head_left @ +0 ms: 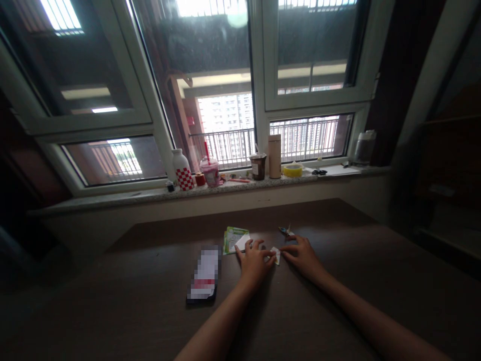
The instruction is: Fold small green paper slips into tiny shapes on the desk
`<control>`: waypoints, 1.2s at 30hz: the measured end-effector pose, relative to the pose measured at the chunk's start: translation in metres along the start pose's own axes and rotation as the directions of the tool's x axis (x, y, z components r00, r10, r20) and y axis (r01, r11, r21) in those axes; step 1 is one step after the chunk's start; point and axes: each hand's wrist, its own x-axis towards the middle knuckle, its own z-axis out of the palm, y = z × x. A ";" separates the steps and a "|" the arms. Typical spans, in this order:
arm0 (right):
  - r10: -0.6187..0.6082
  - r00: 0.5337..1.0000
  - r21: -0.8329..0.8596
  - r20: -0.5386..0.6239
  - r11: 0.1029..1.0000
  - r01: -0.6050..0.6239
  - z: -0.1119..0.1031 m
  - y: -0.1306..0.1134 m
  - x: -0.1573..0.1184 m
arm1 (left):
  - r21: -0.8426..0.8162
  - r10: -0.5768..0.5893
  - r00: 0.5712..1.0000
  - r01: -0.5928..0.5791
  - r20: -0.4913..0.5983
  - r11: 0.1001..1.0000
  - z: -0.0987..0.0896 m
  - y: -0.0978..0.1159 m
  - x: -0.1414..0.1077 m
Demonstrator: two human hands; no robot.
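Observation:
My left hand (255,260) rests on the brown table (158,255), its thumb and forefinger at a small white piece of paper (277,255). Its other fingers spread over a white sheet (242,242) lying on green-edged cards (232,234). My right hand (302,255) is just to the right of the small paper, fingers apart, its thumb or forefinger tip close to the paper's edge. Beyond the right fingertips lie small colourful scraps (287,231). Whether the left fingertips pinch the paper is too small to tell.
A phone (205,276) lies left of my left forearm. Along the windowsill (236,188) stand a checkered bottle (183,173), a pink cup (210,173), a dark cup (258,167), a tan flask (274,158), yellow tape (292,170) and black scissors (319,172).

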 end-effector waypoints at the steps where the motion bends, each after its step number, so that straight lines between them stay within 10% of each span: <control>1: -0.003 1.000 -0.008 0.005 1.000 0.003 0.000 -0.001 0.000 | -0.002 -0.002 1.000 0.002 -0.001 1.000 0.000 0.000 0.000; 36: -0.045 0.993 0.027 0.109 0.999 0.042 0.003 -0.001 -0.005 | -0.009 -0.018 1.000 0.018 -0.002 1.000 0.000 -0.001 0.000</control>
